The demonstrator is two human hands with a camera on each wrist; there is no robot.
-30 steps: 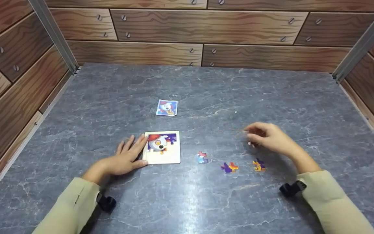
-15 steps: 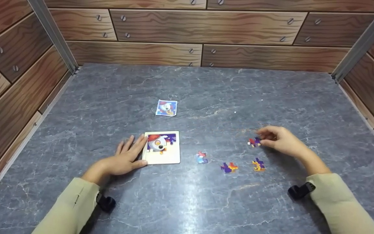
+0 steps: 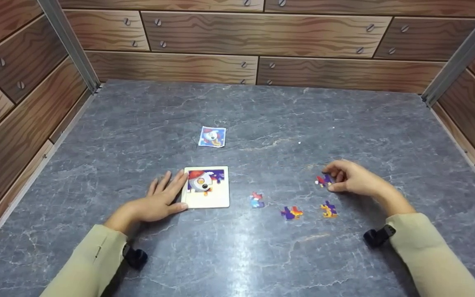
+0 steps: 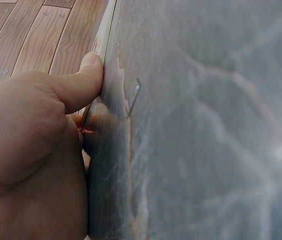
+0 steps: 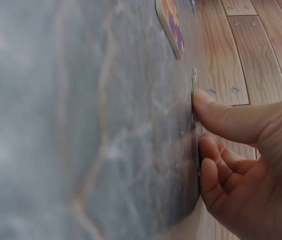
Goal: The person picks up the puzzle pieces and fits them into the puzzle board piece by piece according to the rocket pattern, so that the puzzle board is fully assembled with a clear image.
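My left hand (image 3: 164, 202) lies flat with fingers spread, its index finger and thumb touching the left edge of a cream puzzle tray (image 3: 217, 201). Joined pieces showing a white head with a red top fill the tray's upper part. Over on the right, my right hand (image 3: 355, 178) has curled fingers and pinches a red and purple puzzle piece (image 3: 322, 180) against the tabletop. In the right wrist view the thumb (image 5: 230, 120) meets the piece's edge; the curled fingers hide part of it.
Loose on the table are a light-blue and red piece (image 3: 256, 200), a purple and orange piece (image 3: 291, 213) and a yellow and purple piece (image 3: 328, 209). A small picture card (image 3: 212, 137) lies behind the tray. Wood-patterned walls (image 3: 262, 35) enclose the marbled table.
My right hand draws back to the right, uncovering the red and purple piece, then shifts slightly left with its fingers round the piece. The left hand and tray stay put.
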